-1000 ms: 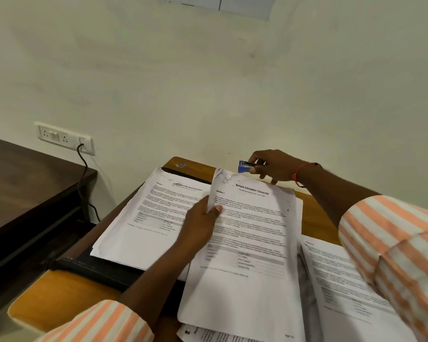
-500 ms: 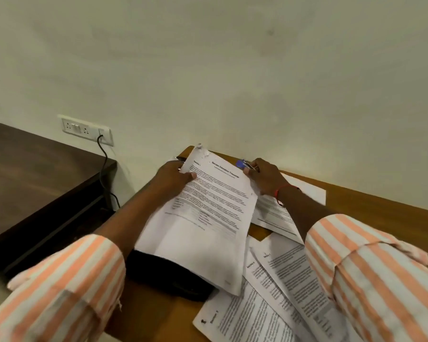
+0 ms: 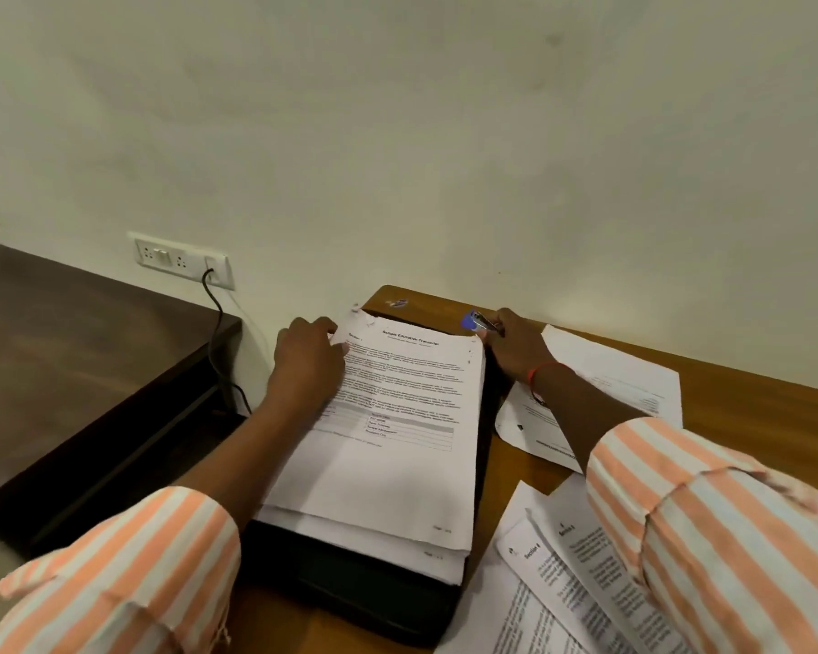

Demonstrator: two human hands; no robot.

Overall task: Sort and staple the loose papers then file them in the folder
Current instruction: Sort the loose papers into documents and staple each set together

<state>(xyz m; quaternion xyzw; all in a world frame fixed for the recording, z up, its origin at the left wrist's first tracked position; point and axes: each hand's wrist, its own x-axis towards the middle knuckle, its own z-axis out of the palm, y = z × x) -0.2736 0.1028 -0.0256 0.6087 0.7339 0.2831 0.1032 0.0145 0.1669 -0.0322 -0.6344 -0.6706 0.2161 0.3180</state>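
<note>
A stack of printed papers (image 3: pixel 397 446) lies flat on a black folder (image 3: pixel 360 587) at the left end of the wooden desk. My left hand (image 3: pixel 308 365) rests on the stack's top left edge, fingers pressing the top sheet near its crumpled corner. My right hand (image 3: pixel 515 346) sits at the stack's top right corner and grips a small blue stapler (image 3: pixel 475 320). Loose printed sheets (image 3: pixel 563 582) lie fanned at the lower right, and one more loose sheet (image 3: pixel 624 375) lies under my right forearm.
The wooden desk (image 3: pixel 752 408) butts against a pale wall. A dark lower table (image 3: pixel 67 351) stands to the left. A wall socket (image 3: pixel 180 259) with a black cable plugged in hangs between them. A small scrap (image 3: pixel 397 303) lies at the desk's far corner.
The top set of papers, held tilted above the folder before, now lies flat and squared on the stack. My left hand slid to its upper left edge; my right hand kept the stapler.
</note>
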